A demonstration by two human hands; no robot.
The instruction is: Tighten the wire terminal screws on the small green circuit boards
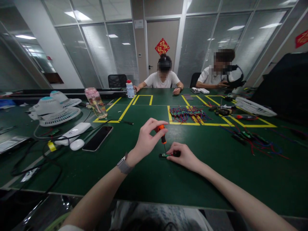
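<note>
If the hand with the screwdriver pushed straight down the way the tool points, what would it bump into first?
The left hand aims the orange screwdriver downward, so it would likely meet the small green circuit board that the right hand pins to the green table.

Surface (216, 179): dark green, marked with yellow tape rectangles (125, 110). Screwdriver (161, 132): orange handle with black collar. Small circuit board (164, 155): green. Wire bundle (186, 114): mixed red, blue, green strands. Loose wires (262, 145) at right: red and blue. Phone (98, 138): black, glossy. Mouse (77, 144): white. Desk fans (56, 110): white with pale teal hubs. Water bottle (96, 102): clear with pink tint. Small bottle (130, 89): white with red cap. Door ornament (162, 47): red diamond with gold characters. Watch strap (124, 167): grey.
</note>
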